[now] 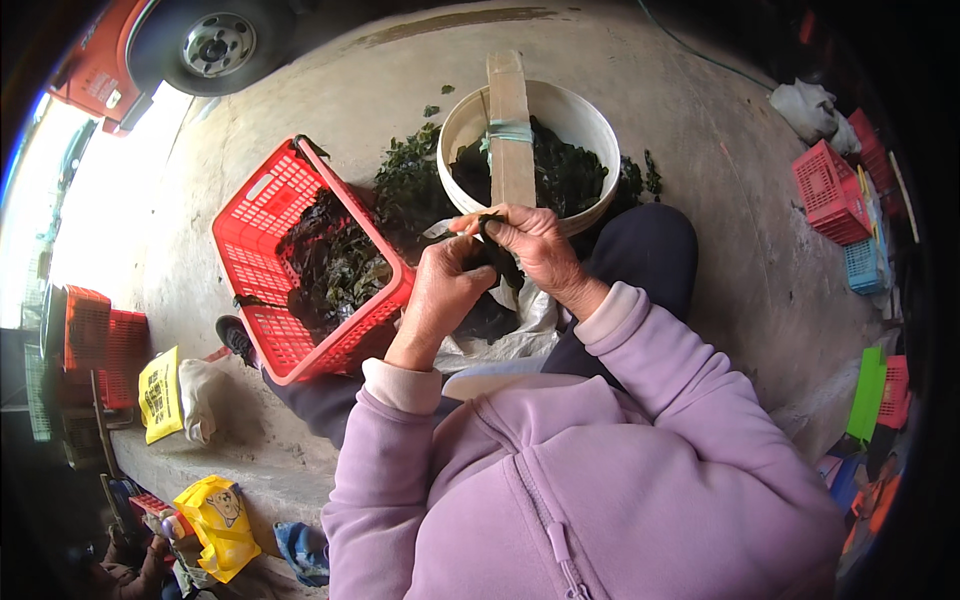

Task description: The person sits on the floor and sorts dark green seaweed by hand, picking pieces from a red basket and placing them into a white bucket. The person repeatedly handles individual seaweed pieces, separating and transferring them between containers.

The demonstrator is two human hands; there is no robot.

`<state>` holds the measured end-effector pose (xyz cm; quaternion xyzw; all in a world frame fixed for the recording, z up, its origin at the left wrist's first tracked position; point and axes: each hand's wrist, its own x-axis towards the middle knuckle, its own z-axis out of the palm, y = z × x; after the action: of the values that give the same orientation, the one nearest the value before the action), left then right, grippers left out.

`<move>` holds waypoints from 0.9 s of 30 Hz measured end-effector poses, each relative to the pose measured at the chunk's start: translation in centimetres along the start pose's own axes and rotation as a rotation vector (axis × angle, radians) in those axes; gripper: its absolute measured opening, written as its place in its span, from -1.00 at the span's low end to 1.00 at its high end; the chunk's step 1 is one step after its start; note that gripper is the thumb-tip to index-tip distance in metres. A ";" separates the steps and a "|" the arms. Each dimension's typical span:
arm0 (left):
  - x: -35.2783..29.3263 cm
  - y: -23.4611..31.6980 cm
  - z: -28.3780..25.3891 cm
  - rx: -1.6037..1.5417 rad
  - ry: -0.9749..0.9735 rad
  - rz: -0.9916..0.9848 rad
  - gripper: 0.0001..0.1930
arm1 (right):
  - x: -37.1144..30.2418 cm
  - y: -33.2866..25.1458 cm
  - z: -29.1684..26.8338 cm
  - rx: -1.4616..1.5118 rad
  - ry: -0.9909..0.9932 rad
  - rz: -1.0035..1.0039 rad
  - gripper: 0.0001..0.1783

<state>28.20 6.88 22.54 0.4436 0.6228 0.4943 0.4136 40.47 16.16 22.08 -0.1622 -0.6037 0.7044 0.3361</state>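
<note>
My left hand [447, 292] and my right hand [543, 250] meet in front of me, fingers closed on a dark green piece of seaweed [502, 262]. Part of it hangs below the fingers. Just beyond them a wooden board [512, 165], wrapped with turquoise cord [508, 131], lies over a white bucket [597, 130]. Dark seaweed [568, 170] fills much of that bucket. Left of my hands a tilted red plastic crate [268, 232] holds brownish, wet-looking seaweed [335, 255]. More green seaweed [408, 175] lies on the floor between crate and bucket.
A whitish sack [535, 325] lies between my legs. Red crates [832, 190] stand at right and more crates [122, 355] at left. Yellow bags [215, 525] sit lower left, near another person [130, 570]. A vehicle wheel [218, 45] is at the upper left.
</note>
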 end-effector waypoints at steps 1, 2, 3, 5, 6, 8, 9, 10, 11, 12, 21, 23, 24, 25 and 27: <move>0.0 0.1 0.3 0.072 0.037 0.046 -0.81 | 0.0 0.3 -0.1 0.038 0.028 0.089 -0.80; 0.1 0.1 0.5 0.144 0.071 0.088 -0.80 | 0.0 0.6 -0.3 0.054 0.083 0.215 -0.80; 0.0 0.2 0.7 0.261 0.149 0.117 -0.77 | 0.0 0.8 -0.4 0.148 0.072 0.217 -0.81; -0.1 0.5 0.8 0.411 0.219 0.201 -0.77 | 0.0 1.3 -0.8 0.293 0.108 0.294 -0.83; -0.1 0.6 0.8 0.493 0.262 0.224 -0.77 | 0.0 1.4 -1.1 0.290 0.102 0.362 -0.84; 0.0 0.9 0.6 0.458 0.262 0.300 -0.74 | 0.1 1.5 -1.9 0.292 0.081 0.486 -0.84; 0.0 1.0 0.4 0.428 0.255 0.291 -0.73 | 0.1 1.6 -2.2 0.424 -0.032 0.445 -0.83; 0.1 1.0 0.2 0.401 0.234 0.308 -0.71 | 0.1 1.6 -2.5 0.449 -0.057 0.507 -0.83; 0.2 1.1 0.0 0.479 0.207 0.296 -0.69 | 0.1 1.5 -2.8 0.493 -0.111 0.532 -0.82; 0.3 1.0 -0.1 0.457 0.156 0.261 -0.69 | 0.0 1.5 -2.9 0.499 -0.138 0.582 -0.82; 0.7 -0.7 -0.7 -0.188 0.078 0.010 -0.76 | -0.8 -0.1 -1.8 0.029 -0.100 0.356 -0.72; 0.5 -0.6 -1.2 -0.469 -0.079 -0.112 -0.72 | -1.0 -0.5 -1.9 0.015 -0.217 0.268 -0.69; 0.4 -0.5 -1.5 -0.622 -0.155 -0.148 -0.70 | -1.1 -0.5 -2.1 0.187 -0.264 0.385 -0.69; 0.4 -0.4 -1.4 -0.845 -0.263 -0.072 -0.66 | -1.2 -0.5 -2.2 0.386 -0.332 0.471 -0.69; 0.3 -0.3 -1.3 -0.880 -0.270 -0.051 -0.67 | -1.4 -0.2 -2.2 0.693 -0.431 0.533 -0.71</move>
<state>26.87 6.79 22.47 0.2708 0.3050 0.6390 0.6522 42.92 16.88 21.52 -0.0401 -0.3267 0.9432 0.0457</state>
